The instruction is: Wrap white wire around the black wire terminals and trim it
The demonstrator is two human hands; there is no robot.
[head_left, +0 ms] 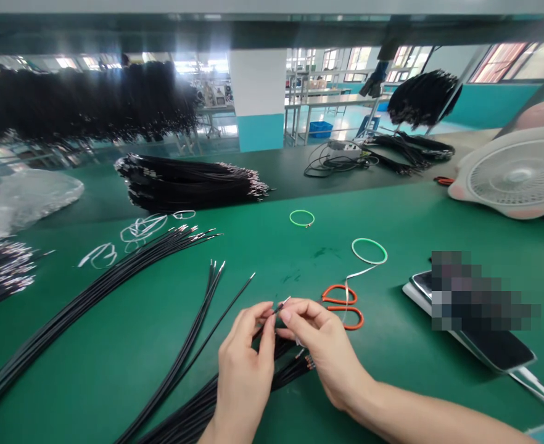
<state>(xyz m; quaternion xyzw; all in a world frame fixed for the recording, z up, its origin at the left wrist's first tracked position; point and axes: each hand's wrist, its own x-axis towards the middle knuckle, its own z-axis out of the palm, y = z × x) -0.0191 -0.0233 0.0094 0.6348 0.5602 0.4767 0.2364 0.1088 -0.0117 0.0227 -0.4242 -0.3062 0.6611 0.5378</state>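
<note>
Beside orange-handled snips (341,306): left hand (244,364), right hand (325,345) pinching a black wire (276,311)
Handling: light, flexible; hold near the tip (287,300)

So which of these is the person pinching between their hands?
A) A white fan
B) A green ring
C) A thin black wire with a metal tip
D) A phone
C: the left hand and right hand meet on a thin black wire, pinched between them.
</note>
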